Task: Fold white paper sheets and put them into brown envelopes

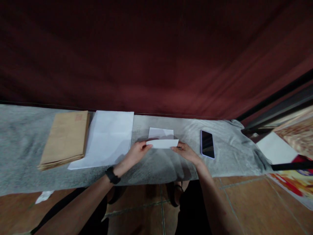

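Observation:
Between my two hands is a folded strip of white paper (162, 144), raised a little above the grey cloth. My left hand (138, 151) pinches its left end between thumb and fingers. At the right end, my right hand (184, 151) grips it the same way. Just behind the strip lies another small white piece of paper (160, 133), flat on the cloth and partly covered by the strip. Whether the two pieces are joined I cannot tell.
Left of my hands lie large white sheets (111, 137) beside a stack of brown paper envelopes (65, 137). A phone (207, 144) rests to the right on the grey cloth (227, 143). A dark red curtain (156, 65) hangs behind; a white scrap (44, 196) is on the tiled floor.

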Available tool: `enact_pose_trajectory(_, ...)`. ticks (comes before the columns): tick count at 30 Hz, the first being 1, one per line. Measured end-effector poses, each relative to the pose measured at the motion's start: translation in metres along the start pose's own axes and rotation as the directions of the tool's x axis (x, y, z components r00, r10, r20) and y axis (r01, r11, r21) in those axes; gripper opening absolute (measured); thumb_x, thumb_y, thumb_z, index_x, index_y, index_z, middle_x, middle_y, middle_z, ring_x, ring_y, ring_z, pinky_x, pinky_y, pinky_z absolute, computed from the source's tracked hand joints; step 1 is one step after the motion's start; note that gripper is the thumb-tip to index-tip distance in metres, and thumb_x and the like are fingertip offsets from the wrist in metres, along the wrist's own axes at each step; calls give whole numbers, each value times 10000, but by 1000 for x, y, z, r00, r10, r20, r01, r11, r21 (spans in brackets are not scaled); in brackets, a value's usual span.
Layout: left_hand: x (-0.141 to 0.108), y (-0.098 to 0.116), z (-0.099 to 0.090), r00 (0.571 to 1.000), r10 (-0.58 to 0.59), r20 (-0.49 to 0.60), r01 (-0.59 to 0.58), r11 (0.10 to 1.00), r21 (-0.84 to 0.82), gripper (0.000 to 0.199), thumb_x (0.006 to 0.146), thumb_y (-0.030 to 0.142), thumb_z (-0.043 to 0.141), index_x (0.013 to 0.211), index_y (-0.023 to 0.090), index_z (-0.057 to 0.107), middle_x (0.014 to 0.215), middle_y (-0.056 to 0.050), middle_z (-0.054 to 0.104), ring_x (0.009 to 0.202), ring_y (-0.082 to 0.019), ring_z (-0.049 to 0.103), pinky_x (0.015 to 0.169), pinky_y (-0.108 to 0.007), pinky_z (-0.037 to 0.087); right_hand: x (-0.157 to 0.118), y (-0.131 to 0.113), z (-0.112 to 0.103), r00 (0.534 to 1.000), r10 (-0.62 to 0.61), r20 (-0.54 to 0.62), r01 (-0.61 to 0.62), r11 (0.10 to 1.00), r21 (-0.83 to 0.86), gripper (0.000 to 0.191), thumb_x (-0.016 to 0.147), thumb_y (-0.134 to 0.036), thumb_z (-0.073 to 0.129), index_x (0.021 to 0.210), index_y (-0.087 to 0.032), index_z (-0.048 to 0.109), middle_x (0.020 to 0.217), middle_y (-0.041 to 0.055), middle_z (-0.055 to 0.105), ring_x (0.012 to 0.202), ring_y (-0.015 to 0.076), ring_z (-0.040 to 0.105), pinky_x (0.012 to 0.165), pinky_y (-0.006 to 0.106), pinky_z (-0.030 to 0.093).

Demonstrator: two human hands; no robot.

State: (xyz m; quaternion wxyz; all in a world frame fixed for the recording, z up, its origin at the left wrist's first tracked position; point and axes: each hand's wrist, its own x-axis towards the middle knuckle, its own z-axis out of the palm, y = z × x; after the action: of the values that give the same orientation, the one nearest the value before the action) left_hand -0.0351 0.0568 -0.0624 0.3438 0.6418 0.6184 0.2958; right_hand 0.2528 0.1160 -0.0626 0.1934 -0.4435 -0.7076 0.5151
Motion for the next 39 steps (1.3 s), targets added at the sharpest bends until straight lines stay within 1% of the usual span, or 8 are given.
enact_pose_trajectory(5,8,0,4,996,-34,-83,26,995,-93,296,912,403,548,938,166,723,780,-22,725,741,-188,648,647,-275,490,10,3,7,993,2,-116,-18,990,-139,342,929,-433,548,986,-180,770,951,34,780,889,223,704,814,330,547)
enact_pose_trajectory(8,14,2,6,988,-56,-147,54,998,-17,250,917,381,545,897,183,696,748,-12,693,717,-173,625,643,-265,454,16,-2,11,981,51,-189,-100,960,-260,341,950,-400,506,823,-181,734,727,1,721,734,180,660,669,255,488)
enact_pose_trajectory(10,18,5,8,981,-70,-178,84,994,72,253,934,385,528,851,192,668,709,-3,659,670,-159,594,620,-259,413,19,-6,14,966,81,-247,-166,923,-346,321,958,-363,509,767,-193,703,688,-4,695,719,168,649,648,237,454)
enact_pose_trajectory(17,34,16,11,968,-125,-219,184,944,275,269,984,405,483,884,212,642,769,-23,684,686,-177,617,618,-272,368,26,-17,26,903,181,-390,-376,771,-514,260,1009,-368,509,1029,-204,710,981,79,760,916,213,705,770,271,470)
enact_pose_trajectory(23,42,21,16,952,-194,-236,278,869,409,299,1011,409,443,1121,220,646,923,-70,750,813,-224,695,671,-289,435,30,-29,32,864,225,-451,-475,661,-581,315,1041,-397,454,1152,-199,672,1012,117,765,959,253,728,811,314,495)
enact_pose_trajectory(28,45,23,20,953,-197,-231,283,851,443,445,1024,375,417,1438,221,472,1016,-112,760,888,-267,726,779,-350,503,32,-29,38,854,206,-478,-500,580,-643,371,1055,-425,414,1193,-169,643,999,156,767,954,265,743,801,330,520)
enact_pose_trajectory(36,47,22,23,966,-119,-230,224,830,511,458,1027,350,392,1458,223,482,1139,-141,745,935,-283,732,815,-377,534,33,-22,51,847,55,-528,-478,512,-714,415,1056,-390,377,1268,-94,576,941,195,759,869,261,746,804,342,540)
enact_pose_trajectory(39,48,19,25,969,-96,-226,204,827,523,441,1030,337,380,1440,234,505,1194,-137,727,937,-289,728,802,-384,534,33,-24,54,847,28,-531,-464,529,-711,448,1061,-355,326,1320,-61,543,992,228,739,897,291,729,873,409,526)
